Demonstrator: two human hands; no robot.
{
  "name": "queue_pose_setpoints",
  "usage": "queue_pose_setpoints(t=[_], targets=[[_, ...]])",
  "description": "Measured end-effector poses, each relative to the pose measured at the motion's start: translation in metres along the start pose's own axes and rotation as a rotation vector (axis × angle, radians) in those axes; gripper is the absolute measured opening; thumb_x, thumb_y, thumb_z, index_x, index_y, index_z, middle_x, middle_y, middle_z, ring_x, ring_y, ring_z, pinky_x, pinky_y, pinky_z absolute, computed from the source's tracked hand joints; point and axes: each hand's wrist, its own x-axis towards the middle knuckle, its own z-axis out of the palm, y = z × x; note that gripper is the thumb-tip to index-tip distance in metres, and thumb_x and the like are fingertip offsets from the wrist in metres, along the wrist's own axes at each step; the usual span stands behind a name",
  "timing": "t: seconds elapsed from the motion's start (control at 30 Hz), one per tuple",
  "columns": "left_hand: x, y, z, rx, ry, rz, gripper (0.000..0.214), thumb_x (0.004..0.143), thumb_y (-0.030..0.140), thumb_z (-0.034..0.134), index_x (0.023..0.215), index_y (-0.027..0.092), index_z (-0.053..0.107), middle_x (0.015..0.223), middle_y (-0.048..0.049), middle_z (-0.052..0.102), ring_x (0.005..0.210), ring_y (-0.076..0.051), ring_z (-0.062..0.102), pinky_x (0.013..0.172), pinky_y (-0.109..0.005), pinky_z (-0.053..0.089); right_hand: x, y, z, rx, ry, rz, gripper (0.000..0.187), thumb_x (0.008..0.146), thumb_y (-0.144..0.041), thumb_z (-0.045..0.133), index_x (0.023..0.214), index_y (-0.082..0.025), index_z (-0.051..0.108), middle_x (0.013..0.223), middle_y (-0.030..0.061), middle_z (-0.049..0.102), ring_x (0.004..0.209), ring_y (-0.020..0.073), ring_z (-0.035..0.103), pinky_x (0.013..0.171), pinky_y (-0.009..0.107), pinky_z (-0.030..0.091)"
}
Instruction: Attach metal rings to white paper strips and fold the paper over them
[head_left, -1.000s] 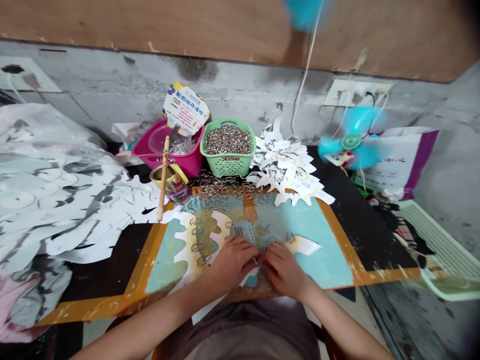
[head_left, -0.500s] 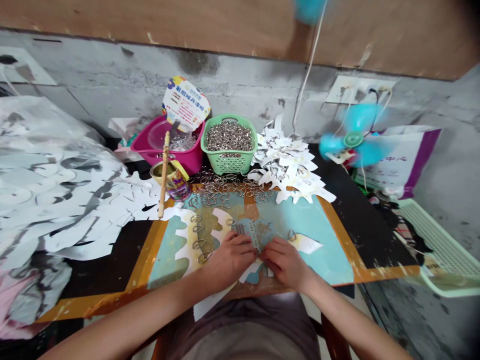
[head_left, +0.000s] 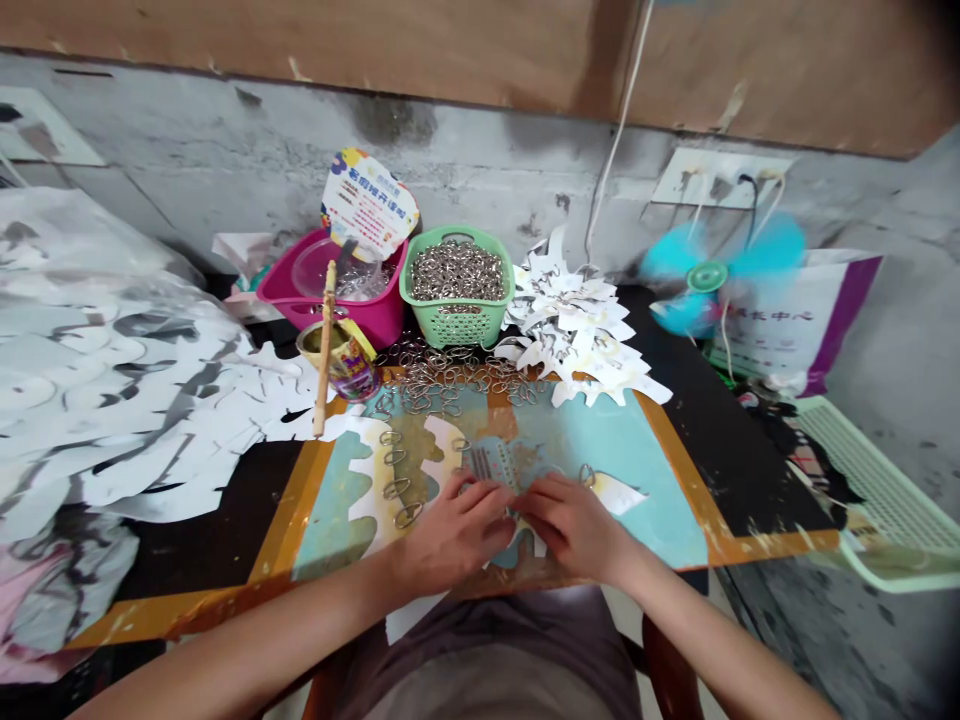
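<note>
My left hand [head_left: 456, 528] and my right hand [head_left: 571, 526] meet near the front edge of the blue board, fingertips pinched close together. What they pinch is small and mostly hidden by the fingers; a bit of white cut-out paper shows just below them. Left of my left hand lies a white scalloped cut-out strip [head_left: 366, 478] with several metal rings [head_left: 400, 489] along it. Another cut-out strip [head_left: 442, 432] with a ring reaches under my left fingers. A pointed white piece [head_left: 616, 494] with rings at its end rests right of my right hand.
Loose metal rings [head_left: 457, 378] spread behind the board, before a green basket [head_left: 459, 325] full of rings. Left of it stand a pink basket [head_left: 386, 322] and a tin [head_left: 354, 368] with a stick. White cut-outs pile at both sides. A blue fan [head_left: 703, 277] spins at right.
My left hand has shifted slightly down and turned, its fingers more bent. White paper beneath the hands shows less now. My right hand stays nearly in place.
</note>
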Motion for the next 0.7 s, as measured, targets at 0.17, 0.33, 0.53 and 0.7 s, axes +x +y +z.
queue_pose_setpoints(t=[0.17,0.33,0.53,0.7], targets=[[0.001,-0.005,0.007,-0.103,-0.014,0.01,0.011,0.096,0.014,0.057,0.091,0.019,0.066,0.108,-0.0059,0.068,0.107,-0.021,0.056,0.095,-0.038,0.034,0.008,0.002,-0.001,-0.086,-0.055,-0.047,0.015,0.094,-0.014,0.056,0.089,-0.021,0.069,0.081,0.0036,0.066,0.077,0.0198,0.057,0.065,0.031,0.041],[0.007,-0.01,0.012,-0.227,0.002,-0.082,0.02,0.098,0.017,0.052,0.083,0.019,0.065,0.081,-0.0021,0.07,0.099,-0.02,0.06,0.097,-0.039,0.034,-0.002,-0.004,0.011,-0.101,0.048,0.014,0.015,0.093,-0.013,0.052,0.086,-0.019,0.064,0.08,0.005,0.062,0.074,0.021,0.055,0.065,0.034,0.039],[0.009,-0.008,0.01,-0.226,-0.061,-0.112,0.013,0.096,0.018,0.057,0.086,0.021,0.065,0.078,0.0,0.07,0.101,-0.021,0.059,0.101,-0.043,0.029,-0.022,-0.019,0.016,0.024,0.149,0.031,0.018,0.095,-0.009,0.045,0.097,-0.019,0.06,0.084,0.0062,0.061,0.077,0.0212,0.053,0.073,0.037,0.043],[0.007,-0.008,0.01,-0.21,-0.046,-0.049,0.013,0.097,0.017,0.056,0.089,0.021,0.066,0.084,-0.0002,0.07,0.101,-0.02,0.058,0.101,-0.043,0.028,-0.015,-0.012,0.004,0.094,0.121,0.031,0.026,0.093,-0.007,0.046,0.112,-0.019,0.06,0.097,0.0095,0.063,0.088,0.0231,0.055,0.074,0.036,0.046]])
